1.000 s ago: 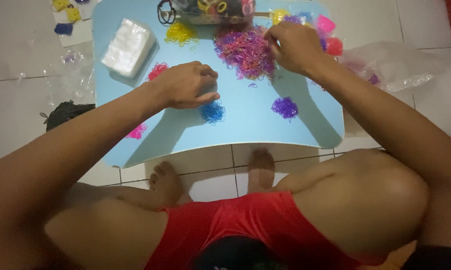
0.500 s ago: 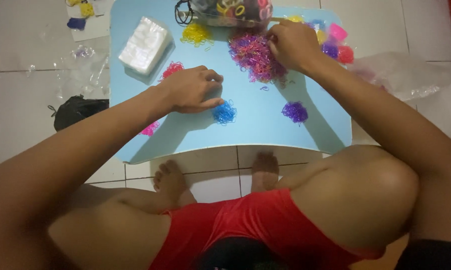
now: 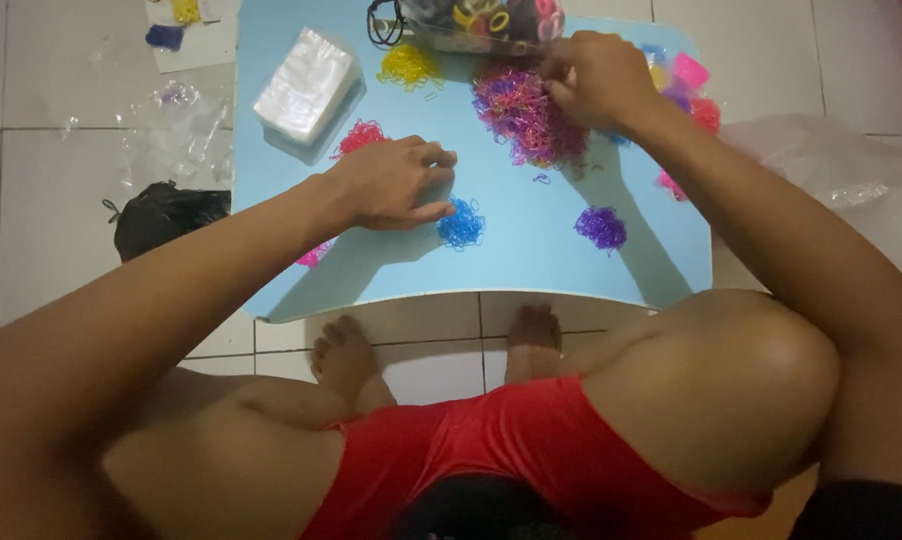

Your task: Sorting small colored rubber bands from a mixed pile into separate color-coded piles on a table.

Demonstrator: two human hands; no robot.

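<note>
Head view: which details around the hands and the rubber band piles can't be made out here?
- Right hand: its fingers curl into the mixed pile, hiding whatever they pinch.
- Left hand: the palm faces down, covering what lies under it.
- Clear bag: cut off by the top edge.
- Pink bands: partly hidden by the left forearm.

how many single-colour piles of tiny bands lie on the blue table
4 clear: yellow pile at the top, red pile above the left hand, blue pile beside it, purple pile. Others may be hidden.
</note>
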